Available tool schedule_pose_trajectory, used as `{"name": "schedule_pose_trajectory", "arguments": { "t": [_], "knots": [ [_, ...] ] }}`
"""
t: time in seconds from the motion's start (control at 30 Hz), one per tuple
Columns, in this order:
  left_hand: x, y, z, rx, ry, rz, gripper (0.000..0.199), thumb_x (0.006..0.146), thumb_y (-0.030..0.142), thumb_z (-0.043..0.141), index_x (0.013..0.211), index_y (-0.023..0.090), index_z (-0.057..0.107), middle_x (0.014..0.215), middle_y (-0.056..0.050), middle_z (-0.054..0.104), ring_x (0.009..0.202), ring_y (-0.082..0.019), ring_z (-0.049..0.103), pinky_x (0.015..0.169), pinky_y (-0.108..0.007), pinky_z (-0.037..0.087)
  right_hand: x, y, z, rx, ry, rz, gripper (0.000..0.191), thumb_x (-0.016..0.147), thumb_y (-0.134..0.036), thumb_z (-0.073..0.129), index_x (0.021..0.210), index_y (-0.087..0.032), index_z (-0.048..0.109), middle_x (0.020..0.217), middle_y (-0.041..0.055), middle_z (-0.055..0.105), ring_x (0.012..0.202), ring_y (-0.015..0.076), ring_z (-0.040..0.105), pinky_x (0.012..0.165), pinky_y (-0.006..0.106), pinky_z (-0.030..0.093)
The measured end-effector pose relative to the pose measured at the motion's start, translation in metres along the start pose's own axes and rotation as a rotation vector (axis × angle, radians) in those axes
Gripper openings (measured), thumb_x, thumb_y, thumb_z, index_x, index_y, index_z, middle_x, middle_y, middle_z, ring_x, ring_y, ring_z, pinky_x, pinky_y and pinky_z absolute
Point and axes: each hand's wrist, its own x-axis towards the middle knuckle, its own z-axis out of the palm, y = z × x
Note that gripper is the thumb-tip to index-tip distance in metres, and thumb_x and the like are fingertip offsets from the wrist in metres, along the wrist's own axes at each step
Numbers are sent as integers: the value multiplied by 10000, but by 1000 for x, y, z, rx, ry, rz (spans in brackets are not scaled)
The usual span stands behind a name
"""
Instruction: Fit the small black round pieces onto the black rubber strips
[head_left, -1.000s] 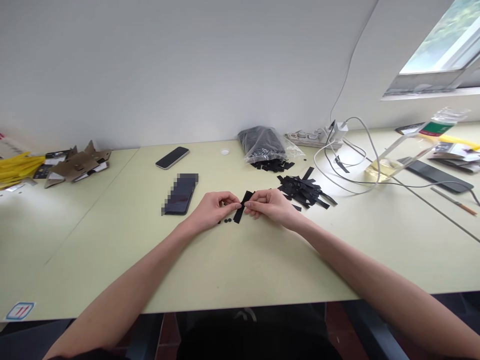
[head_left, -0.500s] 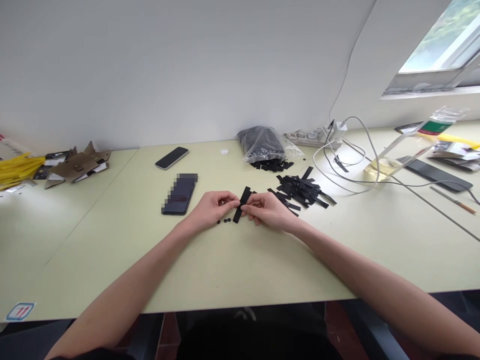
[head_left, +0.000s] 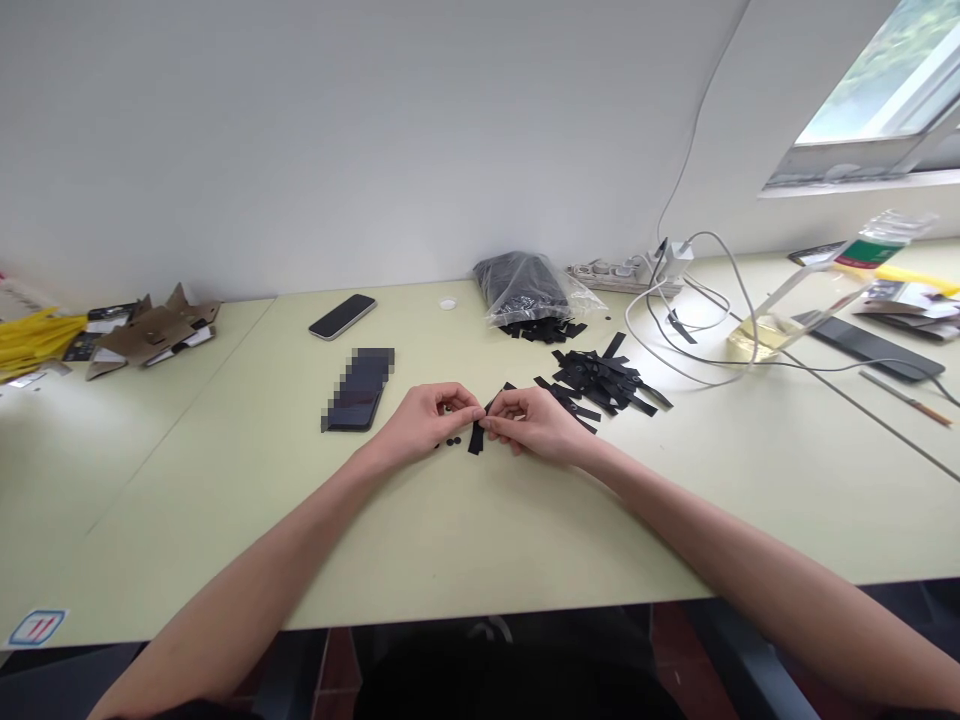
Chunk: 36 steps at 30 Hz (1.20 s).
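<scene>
My left hand (head_left: 435,418) and my right hand (head_left: 534,420) meet fingertip to fingertip over the table. Both pinch a short black strip (head_left: 476,438), whose lower end hangs out below the fingers; its middle is hidden by them. A few small round black pieces (head_left: 454,441) lie on the table beside my left hand. Just beyond my right hand is a loose pile of black strips (head_left: 604,380), some reaching close to my knuckles.
A clear plastic bag (head_left: 525,285) of black strips lies open by the wall. Left of my hands are two phones, one dark (head_left: 358,395), one farther back (head_left: 343,317). Right are a power strip (head_left: 626,275) with cables, a tilted bottle (head_left: 817,300) and a craft knife-like tool (head_left: 907,398).
The strip has turned between my fingers; its upper end, which stood up above them, is now mostly hidden. My left fingertips have shifted slightly right and closer to my right ones.
</scene>
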Motion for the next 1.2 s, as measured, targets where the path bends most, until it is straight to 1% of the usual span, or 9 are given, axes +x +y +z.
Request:
{"name": "schedule_pose_trajectory", "arguments": {
  "t": [0.13, 0.23, 0.33, 0.43, 0.53, 0.73, 0.83, 0.97, 1.2],
  "knots": [
    [3, -5, -3, -46, -5, -8, 325, 869, 496, 667, 1009, 205, 709, 836, -37, 705, 648, -133, 543, 548, -243, 393, -1, -3, 0, -37, -1, 5, 325, 928, -476, 608, 820, -172, 649, 770, 40, 680, 561, 116, 558, 487, 244, 399],
    [5, -5, -8, -18, 71, -9, 333, 873, 509, 661, 1007, 208, 706, 842, -36, 693, 680, -143, 559, 582, -251, 414, -1, -8, -1, -151, 0, 8, 301, 929, -451, 604, 806, -180, 653, 723, 21, 652, 544, 114, 519, 496, 254, 377],
    [6, -2, -11, -36, 128, -3, 342, 883, 515, 658, 1019, 203, 694, 807, -31, 664, 711, -152, 566, 615, -254, 421, -1, -9, -5, -385, 132, -32, 284, 889, -454, 671, 789, -189, 642, 716, 19, 632, 612, 141, 524, 568, 275, 394],
    [5, 1, -9, -115, 71, -33, 380, 881, 543, 667, 1053, 205, 671, 785, -20, 651, 679, -142, 548, 597, -246, 401, -1, -4, -8, -526, 282, -148, 300, 873, -404, 707, 1098, -213, 658, 958, 60, 671, 704, 160, 562, 656, 303, 441],
    [3, 2, -2, -197, 19, -31, 398, 872, 565, 680, 1017, 197, 642, 789, -16, 644, 650, -124, 528, 577, -237, 374, -1, 1, -8, -522, 252, -313, 402, 910, -327, 665, 1301, -259, 607, 1178, 91, 650, 783, 167, 598, 720, 314, 484],
    [3, 1, 4, -261, -6, -25, 377, 872, 546, 696, 980, 198, 602, 937, -45, 696, 770, -148, 613, 640, -244, 417, -2, 0, 1, -411, 271, -359, 205, 970, -327, 588, 1093, -221, 714, 936, 64, 730, 740, 176, 635, 692, 309, 506],
    [4, 2, -4, -158, 16, -25, 325, 914, 506, 652, 1052, 215, 610, 971, -53, 729, 836, -174, 651, 681, -260, 443, -2, -3, 0, -381, 293, -340, 208, 984, -346, 562, 972, -213, 721, 926, 67, 744, 723, 171, 644, 652, 296, 499],
    [4, 3, -24, 193, 141, 64, 270, 960, 452, 572, 1030, 227, 703, 1047, -59, 734, 950, -208, 652, 755, -292, 464, -2, -3, -3, -370, 304, -237, 141, 956, -293, 571, 956, -212, 687, 830, 38, 729, 672, 155, 633, 640, 285, 483],
    [0, 1, -39, 583, -2, 125, 297, 945, 438, 555, 990, 257, 785, 1069, -80, 720, 1047, -276, 619, 959, -397, 438, -7, -5, 7, -479, 73, -297, 159, 940, -189, 552, 980, -223, 702, 870, 26, 733, 722, 152, 633, 681, 277, 449]
  ]
}}
